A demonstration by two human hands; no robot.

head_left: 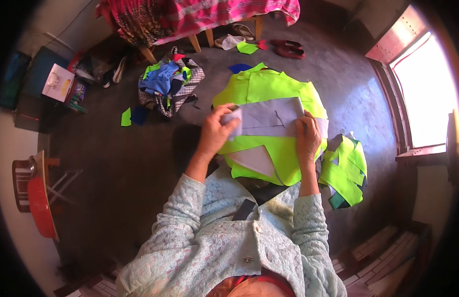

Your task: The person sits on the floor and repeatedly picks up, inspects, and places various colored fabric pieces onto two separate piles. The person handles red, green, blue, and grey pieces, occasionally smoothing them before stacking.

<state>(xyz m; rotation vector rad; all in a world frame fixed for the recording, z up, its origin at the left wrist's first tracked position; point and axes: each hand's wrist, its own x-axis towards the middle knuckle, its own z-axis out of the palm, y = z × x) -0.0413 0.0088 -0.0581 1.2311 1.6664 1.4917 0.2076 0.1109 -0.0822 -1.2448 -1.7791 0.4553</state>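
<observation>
A grey strip of fabric point(269, 117) lies stretched between my hands, over a pile of bright yellow-green fabric pieces point(284, 81) in front of me. My left hand point(217, 129) is closed on the strip's left end, where the cloth folds over at the fingers. At the strip's right end, my right hand point(307, 138) pinches the edge between thumb and fingers. A small dark slit or crease shows near the middle of the strip. Below it, a pale piece point(252, 163) sits among the yellow-green cloth.
More yellow-green pieces point(345, 171) lie on the floor at right. A checked bag point(190, 86) of scraps sits at upper left. Dark red shoes point(288, 49) lie near a bench with a pink cloth point(205, 20). A red basin point(41, 205) leans at left; a bright doorway point(427, 94) stands right.
</observation>
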